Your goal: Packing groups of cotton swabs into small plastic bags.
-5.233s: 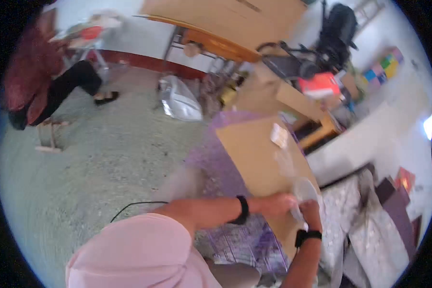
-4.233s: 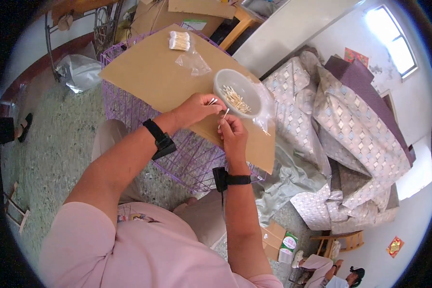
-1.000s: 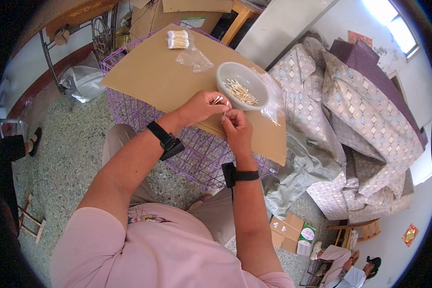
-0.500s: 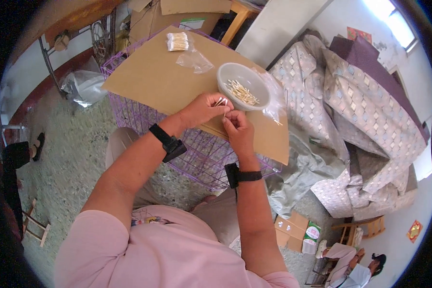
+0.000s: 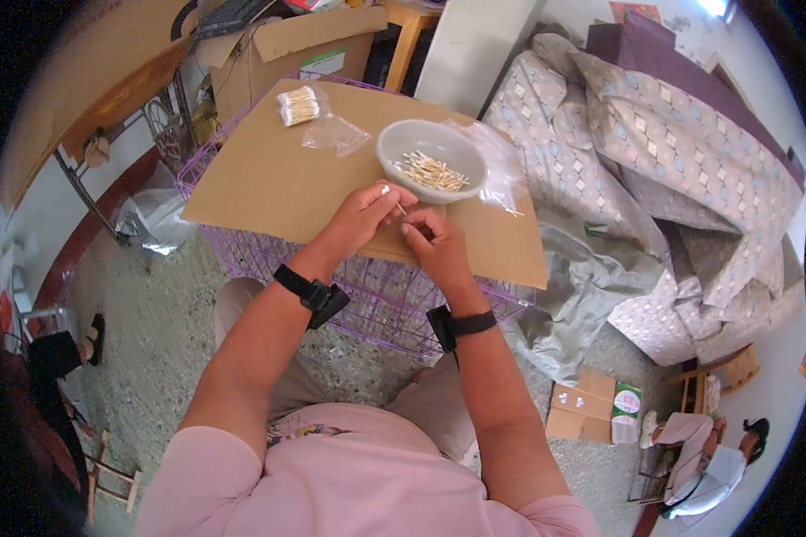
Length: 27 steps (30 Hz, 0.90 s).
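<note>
1. Head view: a bundle of cotton swabs [image 5: 298, 106] lies on the cardboard [image 5: 260, 183], touching a clear bag [image 5: 336, 135]; a snagged bag could drag it.
2. Left hand [image 5: 364, 215]: fingers pinched on at least one held swab [image 5: 385, 190]; a slackened pinch could drop it.
3. Bowl [image 5: 435, 137] of loose swabs [image 5: 432, 172], just beyond both hands; a knuckle bump could tip it.
4. Right hand [image 5: 439, 246]: thumb and finger near together; whether they grip anything, I cannot tell. Poor alignment could fumble the swab.

Left grip [image 5: 365, 213] and right grip [image 5: 439, 243] — close together, curled.
</note>
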Each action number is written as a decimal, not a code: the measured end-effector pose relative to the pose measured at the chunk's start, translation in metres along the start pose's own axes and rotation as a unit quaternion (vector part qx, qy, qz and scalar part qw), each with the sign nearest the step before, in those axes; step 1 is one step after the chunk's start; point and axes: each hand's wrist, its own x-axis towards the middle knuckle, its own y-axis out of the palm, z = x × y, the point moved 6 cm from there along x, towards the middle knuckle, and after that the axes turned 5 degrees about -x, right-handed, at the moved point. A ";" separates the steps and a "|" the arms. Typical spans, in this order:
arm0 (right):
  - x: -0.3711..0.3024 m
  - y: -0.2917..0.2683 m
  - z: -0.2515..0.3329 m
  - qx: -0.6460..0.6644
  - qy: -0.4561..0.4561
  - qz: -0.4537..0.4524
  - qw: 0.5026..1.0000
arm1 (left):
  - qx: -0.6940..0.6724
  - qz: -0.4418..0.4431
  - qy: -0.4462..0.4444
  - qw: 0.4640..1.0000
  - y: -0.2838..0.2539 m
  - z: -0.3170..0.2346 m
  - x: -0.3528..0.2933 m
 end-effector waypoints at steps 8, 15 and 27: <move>-0.003 -0.007 0.010 0.000 -0.010 -0.010 1.000 | -0.095 -0.057 0.066 0.992 -0.005 0.000 0.002; 0.037 -0.048 0.052 -0.084 -0.104 -0.030 0.990 | -0.108 -0.080 0.005 0.991 -0.001 -0.006 -0.004; 0.130 -0.032 -0.007 -0.474 -0.005 0.214 0.854 | -0.084 -0.072 -0.006 0.994 0.000 0.003 0.000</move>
